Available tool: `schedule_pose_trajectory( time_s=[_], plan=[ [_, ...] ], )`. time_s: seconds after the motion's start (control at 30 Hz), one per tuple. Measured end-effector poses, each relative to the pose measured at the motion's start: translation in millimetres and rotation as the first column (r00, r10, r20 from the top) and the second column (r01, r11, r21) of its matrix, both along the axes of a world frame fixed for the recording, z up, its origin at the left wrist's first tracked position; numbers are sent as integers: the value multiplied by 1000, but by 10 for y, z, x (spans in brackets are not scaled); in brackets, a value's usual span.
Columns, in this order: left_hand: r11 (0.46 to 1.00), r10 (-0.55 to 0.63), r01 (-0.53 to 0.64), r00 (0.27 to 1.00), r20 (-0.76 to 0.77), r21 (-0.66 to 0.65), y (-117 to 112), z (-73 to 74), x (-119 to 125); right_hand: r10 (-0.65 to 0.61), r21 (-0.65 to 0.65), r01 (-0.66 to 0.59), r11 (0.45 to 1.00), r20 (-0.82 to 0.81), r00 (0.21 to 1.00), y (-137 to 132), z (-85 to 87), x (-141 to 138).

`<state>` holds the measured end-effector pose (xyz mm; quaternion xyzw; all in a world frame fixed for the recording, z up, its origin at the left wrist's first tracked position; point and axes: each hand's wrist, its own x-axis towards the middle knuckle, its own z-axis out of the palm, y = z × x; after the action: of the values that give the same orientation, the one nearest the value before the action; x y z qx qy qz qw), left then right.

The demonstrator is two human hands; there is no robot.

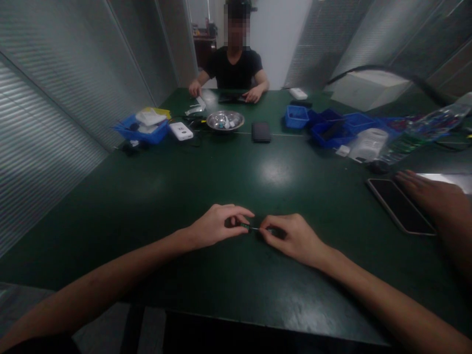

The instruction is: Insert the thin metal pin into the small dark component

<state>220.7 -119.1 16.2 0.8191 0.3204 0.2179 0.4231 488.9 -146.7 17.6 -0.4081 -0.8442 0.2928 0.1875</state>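
Note:
My left hand is low over the green table, its thumb and fingers curled around a small green piece that looks like a circuit board. Across a short gap, my right hand pinches a thin, pale rod between thumb and forefinger. The rod's far end points at the green piece and seems to meet it, though I cannot tell whether they touch. Something dark shows inside the right hand's grip, too dim to name.
Across the green table sits a person. A metal bowl, a dark wallet-like case and blue bins lie between us. To my right are a phone, another person's hand and a plastic bottle.

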Motion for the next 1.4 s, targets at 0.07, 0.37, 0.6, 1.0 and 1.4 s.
schedule_pose_trajectory(
  time_s=[0.07, 0.37, 0.6, 1.0, 1.4],
  plan=[
    [1000, -15, 15, 1000, 13, 8, 0, -18, 10, -8, -1, 8, 1000, -27, 1000, -6, -10, -25],
    [999, -47, 47, 999, 5, 27, -12, -52, 44, -69, 34, 74, 997, -125, 990, -31, -7, -141],
    [996, -39, 37, 999, 27, 87, -32, -39, 35, 21, 10, -20, 1000, -106, 994, -24, 35, -42],
    [995, -49, 48, 999, 6, 92, -27, -78, 40, -48, 38, 52, 998, -105, 993, 8, 15, -107],
    [986, -69, 70, 998, -10, 153, -52, 29, 32, -87, 42, 93, 995, -128, 988, -15, 71, -39]
  ],
)
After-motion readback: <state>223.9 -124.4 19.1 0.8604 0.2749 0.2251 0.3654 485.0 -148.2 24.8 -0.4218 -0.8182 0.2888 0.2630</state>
